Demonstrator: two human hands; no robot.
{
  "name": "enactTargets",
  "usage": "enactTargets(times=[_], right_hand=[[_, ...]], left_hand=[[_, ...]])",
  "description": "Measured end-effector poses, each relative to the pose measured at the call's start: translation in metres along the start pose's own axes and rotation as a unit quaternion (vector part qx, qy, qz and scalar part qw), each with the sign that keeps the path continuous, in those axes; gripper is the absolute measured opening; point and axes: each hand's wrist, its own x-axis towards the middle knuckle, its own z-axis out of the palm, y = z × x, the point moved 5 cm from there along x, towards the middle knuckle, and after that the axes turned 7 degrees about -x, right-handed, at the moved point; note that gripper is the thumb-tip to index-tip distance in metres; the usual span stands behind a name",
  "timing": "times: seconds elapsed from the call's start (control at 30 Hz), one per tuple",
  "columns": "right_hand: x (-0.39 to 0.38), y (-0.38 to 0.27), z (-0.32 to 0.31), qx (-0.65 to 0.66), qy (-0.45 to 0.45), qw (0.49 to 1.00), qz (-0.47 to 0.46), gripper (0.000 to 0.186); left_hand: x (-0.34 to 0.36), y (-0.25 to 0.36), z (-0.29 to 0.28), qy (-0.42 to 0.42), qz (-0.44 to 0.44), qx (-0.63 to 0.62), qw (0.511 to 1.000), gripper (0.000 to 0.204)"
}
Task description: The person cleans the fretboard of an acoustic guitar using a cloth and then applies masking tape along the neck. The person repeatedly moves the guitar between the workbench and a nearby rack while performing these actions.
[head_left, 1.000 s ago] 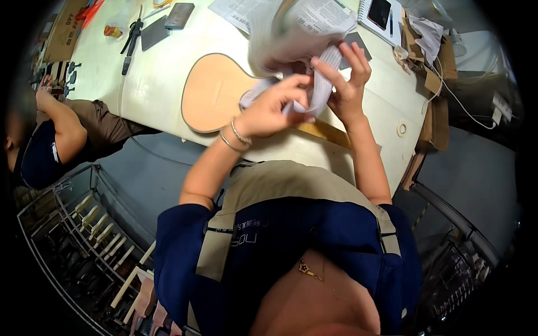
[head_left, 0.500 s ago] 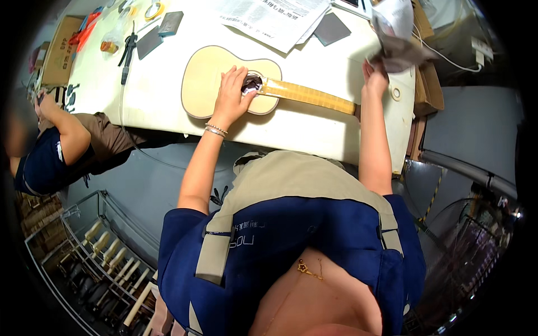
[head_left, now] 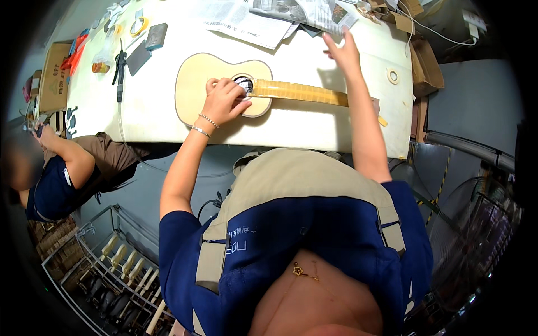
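A small pale-topped guitar body (head_left: 193, 89) lies on the white table, its neck (head_left: 302, 92) covered in yellowish tape and stretching to the right. At the soundhole (head_left: 245, 84), where something crumpled and whitish shows inside, my left hand (head_left: 224, 101) rests with its fingers curled at the rim. What those fingertips hold, if anything, is hidden. Beyond the neck, my right hand (head_left: 344, 56) is raised with fingers spread and nothing in it. Just past its fingertips lies a crumpled newspaper sheet (head_left: 302, 14), on top of flatter newspaper (head_left: 246, 28).
Dark rectangular pads (head_left: 157, 36), a black air gun (head_left: 120, 70) with a hose, and a yellow tape roll (head_left: 139, 26) lie at the left. A pale tape roll (head_left: 393, 76) is at the right, by cardboard boxes (head_left: 426, 67). A co-worker (head_left: 61, 168) sits at the far left.
My right hand has swung leftward and let go of the crumpled newspaper, which now lies on the other sheets. My left hand has gone from lying flat to curling its fingers at the soundhole.
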Motion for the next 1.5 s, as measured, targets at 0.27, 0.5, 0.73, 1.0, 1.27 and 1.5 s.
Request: enactTargets(times=[0.27, 0.5, 0.73, 1.0, 1.27, 1.5], right_hand=[[-0.193, 0.018, 0.030, 0.212, -0.421, 0.847, 0.245, 0.033], [-0.182, 0.047, 0.071, 0.641, -0.102, 0.633, 0.422, 0.061], [-0.172, 0.013, 0.061, 0.663, 0.104, 0.685, 0.284, 0.045], [-0.313, -0.070, -0.125, 0.492, 0.487, 0.719, -0.063, 0.034], [-0.560, -0.080, -0.236, 0.175, 0.854, 0.489, -0.013, 0.027], [-0.819, -0.137, -0.302, -0.056, 0.922, 0.380, -0.047, 0.023]], left_hand=[[-0.013, -0.005, -0.004, 0.063, 0.018, 0.006, 0.998, 0.038], [-0.020, -0.027, -0.035, 0.158, -0.006, -0.014, 0.987, 0.056], [-0.079, -0.204, -0.030, 0.124, -0.425, -0.288, 0.849, 0.099], [-0.020, -0.010, -0.019, -0.312, -0.098, -0.520, 0.789, 0.101], [-0.046, 0.196, 0.151, -0.441, 0.062, -0.575, 0.686, 0.098], [-0.090, 0.323, 0.166, -0.533, 0.234, -0.465, 0.667, 0.080]])
